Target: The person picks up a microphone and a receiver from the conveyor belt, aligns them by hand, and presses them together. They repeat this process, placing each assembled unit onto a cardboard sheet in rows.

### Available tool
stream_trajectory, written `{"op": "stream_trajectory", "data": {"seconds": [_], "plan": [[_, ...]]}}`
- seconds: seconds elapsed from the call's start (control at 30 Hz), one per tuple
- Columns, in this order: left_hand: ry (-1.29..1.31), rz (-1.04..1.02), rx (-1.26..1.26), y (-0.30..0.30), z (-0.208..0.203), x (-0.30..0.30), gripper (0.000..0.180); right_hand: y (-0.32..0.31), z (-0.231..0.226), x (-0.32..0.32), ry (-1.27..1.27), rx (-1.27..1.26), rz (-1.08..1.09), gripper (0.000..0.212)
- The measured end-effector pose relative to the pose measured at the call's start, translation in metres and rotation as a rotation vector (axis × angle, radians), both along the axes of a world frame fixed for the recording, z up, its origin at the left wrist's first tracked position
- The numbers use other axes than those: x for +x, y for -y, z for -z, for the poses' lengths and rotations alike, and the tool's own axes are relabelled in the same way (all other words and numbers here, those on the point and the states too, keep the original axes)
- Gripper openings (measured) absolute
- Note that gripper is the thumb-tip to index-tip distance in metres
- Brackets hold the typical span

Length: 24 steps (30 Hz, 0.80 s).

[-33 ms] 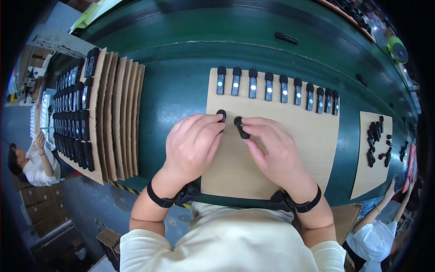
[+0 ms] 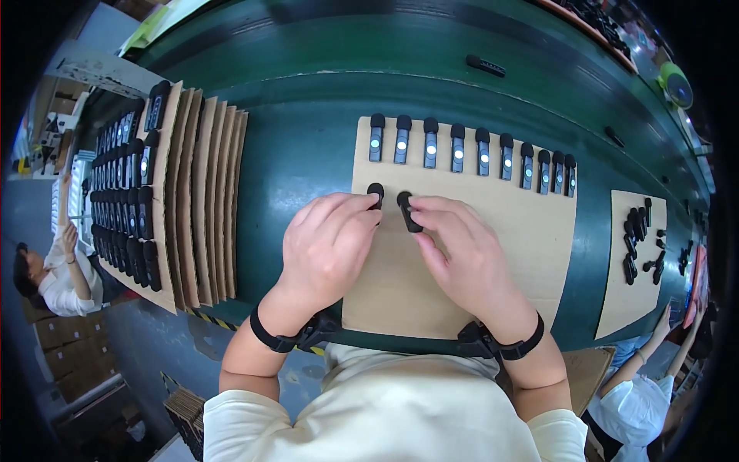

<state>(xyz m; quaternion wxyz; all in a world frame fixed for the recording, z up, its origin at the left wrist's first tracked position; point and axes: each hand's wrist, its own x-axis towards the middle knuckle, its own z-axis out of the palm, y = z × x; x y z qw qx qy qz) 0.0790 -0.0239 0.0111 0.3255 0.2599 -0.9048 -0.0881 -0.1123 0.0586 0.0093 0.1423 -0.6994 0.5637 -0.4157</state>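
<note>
My left hand [image 2: 325,242] is closed, its fingertips pinching a small black clip-on microphone [image 2: 375,189] with a foam top. Most of that microphone's body is hidden behind the fingers. Beside it, my right hand [image 2: 467,250] grips a second black clip-on microphone [image 2: 407,212] between thumb and fingers, slightly tilted. Both are over a brown cardboard sheet [image 2: 516,262], near its left part; I cannot tell whether they touch it. Along the sheet's far edge lies a row of several similar microphones [image 2: 430,146], foam tops pointing away from me, each with a small lit spot.
On the left, several stacked cardboard sheets [image 2: 204,208] carry rows of microphones [image 2: 127,192]. A smaller cardboard piece [image 2: 616,308] at right holds loose black parts [image 2: 635,223]. One black microphone [image 2: 486,65] lies farther back on the green table [image 2: 300,108]. Other people stand at both sides.
Both held microphones have shifted very slightly away from me. My hands keep their grips, and the row has not been rearranged.
</note>
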Motion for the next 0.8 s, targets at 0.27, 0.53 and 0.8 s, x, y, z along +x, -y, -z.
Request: {"op": "stream_trajectory", "data": {"seconds": [0.27,0.53,0.8], "plan": [[0.198,0.056,0.051,0.000,0.010,0.007,0.019,0.010,0.018,0.016,-0.225,0.056,-0.036,0.029],[0.142,0.058,0.147,0.010,0.020,0.006,0.016,0.019,0.031,0.014,-0.199,0.000,-0.040,0.029],[0.077,0.008,0.184,0.014,0.027,0.002,0.019,0.024,0.043,0.012,-0.131,-0.046,0.010,0.029]]}}
